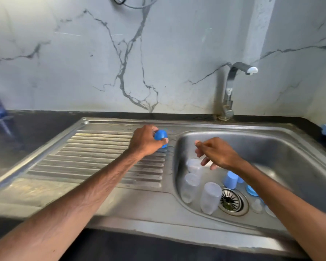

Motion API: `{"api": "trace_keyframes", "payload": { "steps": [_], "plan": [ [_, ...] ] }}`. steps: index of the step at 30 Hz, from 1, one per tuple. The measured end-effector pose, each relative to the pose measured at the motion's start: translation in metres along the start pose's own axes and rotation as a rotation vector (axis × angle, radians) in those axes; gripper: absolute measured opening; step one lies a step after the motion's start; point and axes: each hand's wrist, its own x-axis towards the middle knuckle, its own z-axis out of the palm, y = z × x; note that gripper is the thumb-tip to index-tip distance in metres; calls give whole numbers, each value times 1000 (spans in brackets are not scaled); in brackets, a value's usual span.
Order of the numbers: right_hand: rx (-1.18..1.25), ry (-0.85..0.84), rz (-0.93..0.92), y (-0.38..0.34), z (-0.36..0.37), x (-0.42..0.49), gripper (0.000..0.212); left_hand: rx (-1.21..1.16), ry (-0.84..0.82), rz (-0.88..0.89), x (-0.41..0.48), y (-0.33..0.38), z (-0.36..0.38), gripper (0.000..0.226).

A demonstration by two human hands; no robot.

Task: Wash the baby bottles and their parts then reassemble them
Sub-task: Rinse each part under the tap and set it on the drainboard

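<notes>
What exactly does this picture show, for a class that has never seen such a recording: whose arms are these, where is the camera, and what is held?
No machine here: a person works with bare hands. The one picture comes from a camera worn on the head, looking forward and down, so both arms reach in from below. The left hand holds a blue bottle cap at the edge of the ribbed drainboard. The right hand hangs open over the steel sink basin, holding nothing. In the basin are three clear bottles, another blue cap and a blue ring near the drain. The tap stands behind.
</notes>
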Motion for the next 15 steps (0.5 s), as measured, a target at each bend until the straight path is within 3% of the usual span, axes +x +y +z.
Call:
{"api": "trace_keyframes", "payload": {
  "steps": [6, 9, 12, 15],
  "plan": [
    [-48, 38, -38, -2, 0, -3, 32, 184, 113, -124, -11, -44, -30, 47],
    [-91, 54, -28, 3, -6, 0, 24, 308, 181, -126, -18, -43, -35, 60],
    [-145, 87, -7, 13, -14, 6, 19, 336, 283, 87, -28, -29, -25, 64],
    [-217, 104, 29, 27, -25, 9, 21, 281, 264, 299, -35, 2, 1, 49]
  ]
}}
